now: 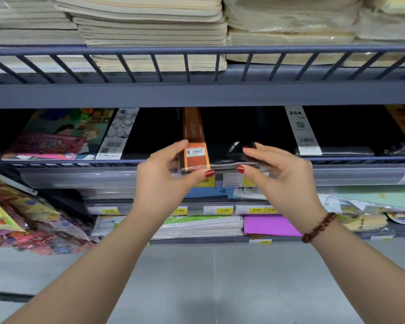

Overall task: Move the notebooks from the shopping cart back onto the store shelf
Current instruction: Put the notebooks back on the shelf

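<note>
A black notebook in clear wrap, with an orange paper band across it, lies flat at the front rail of the middle shelf, most of it reaching into the dark shelf space. My left hand grips its near left corner, thumb underneath and fingers on top. My right hand grips the near right corner the same way. The shopping cart is out of view.
Other black notebooks with white bands lie right and left on the same shelf, with colourful children's books at far left. Cream notebook stacks fill the railed upper shelf. Lower shelves hold paper pads, a purple sheet stack and yellow price tags.
</note>
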A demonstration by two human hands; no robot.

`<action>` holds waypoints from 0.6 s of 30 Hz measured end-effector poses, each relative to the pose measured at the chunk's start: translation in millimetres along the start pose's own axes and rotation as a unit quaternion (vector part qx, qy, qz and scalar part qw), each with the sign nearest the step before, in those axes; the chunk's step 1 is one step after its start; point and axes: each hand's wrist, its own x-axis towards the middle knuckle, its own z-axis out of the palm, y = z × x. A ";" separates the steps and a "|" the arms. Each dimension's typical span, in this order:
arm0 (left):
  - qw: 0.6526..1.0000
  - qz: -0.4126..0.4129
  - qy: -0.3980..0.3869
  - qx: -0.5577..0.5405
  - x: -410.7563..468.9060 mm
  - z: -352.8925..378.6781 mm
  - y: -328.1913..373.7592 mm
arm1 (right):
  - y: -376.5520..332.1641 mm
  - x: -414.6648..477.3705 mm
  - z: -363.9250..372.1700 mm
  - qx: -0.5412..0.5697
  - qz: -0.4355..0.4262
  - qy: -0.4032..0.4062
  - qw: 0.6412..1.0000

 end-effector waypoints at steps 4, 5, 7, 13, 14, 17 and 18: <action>0.997 0.011 -0.031 0.067 30.4 6.8 -3.3 | 6.2 17.3 0.3 -0.099 -0.029 0.013 0.995; 0.995 0.004 -0.046 0.087 37.5 7.9 -5.4 | 9.0 21.1 0.8 -0.119 -0.036 0.013 0.992; 0.991 -0.001 -0.076 0.114 49.4 8.7 -7.9 | 14.6 26.9 1.2 -0.148 -0.042 0.005 0.988; 0.992 -0.040 -0.088 0.083 58.0 7.1 -7.1 | 23.0 33.1 1.7 -0.159 -0.039 -0.006 0.986; 0.993 -0.044 -0.088 0.072 58.0 7.7 -7.3 | 23.9 33.8 2.1 -0.156 -0.034 -0.005 0.987; 0.994 -0.055 -0.086 0.049 59.5 8.1 -8.0 | 25.6 35.2 4.3 -0.141 -0.012 0.002 0.990; 0.993 -0.060 -0.090 0.050 60.2 8.0 -8.4 | 25.6 35.7 4.3 -0.141 -0.010 0.002 0.990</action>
